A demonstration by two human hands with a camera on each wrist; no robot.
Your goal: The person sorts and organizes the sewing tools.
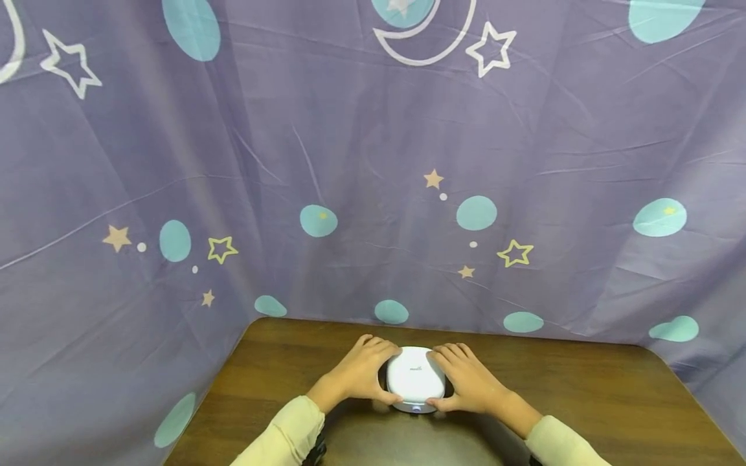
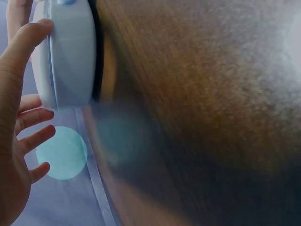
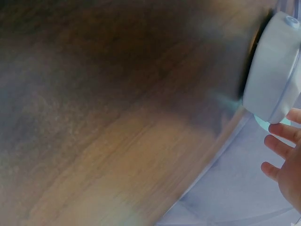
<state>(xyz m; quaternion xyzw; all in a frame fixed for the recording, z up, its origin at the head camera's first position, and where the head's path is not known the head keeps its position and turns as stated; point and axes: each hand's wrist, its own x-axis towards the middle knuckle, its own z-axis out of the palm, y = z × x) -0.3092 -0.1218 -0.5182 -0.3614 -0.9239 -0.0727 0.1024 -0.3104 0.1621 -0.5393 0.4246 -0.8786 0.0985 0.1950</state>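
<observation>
A white rounded box (image 1: 416, 375) with a lid seam, small script on top and a lit button (image 1: 416, 408) at its front sits on the wooden table. My left hand (image 1: 364, 370) holds its left side, thumb at the front edge and fingers round toward the back. On the opposite side my right hand (image 1: 471, 383) grips it the same way. In the left wrist view, the left thumb (image 2: 40, 30) presses by the seam of the box (image 2: 73, 61), with some fingers spread off it. The right wrist view has the right fingertips (image 3: 277, 129) at the box's (image 3: 270, 70) lower edge; the right thumb is hidden there.
The brown wooden table (image 1: 583, 388) has rounded back corners. A purple curtain (image 1: 373, 142) with stars, moons and teal spots hangs behind it and along both sides. Light sleeves (image 1: 288, 427) cover both forearms.
</observation>
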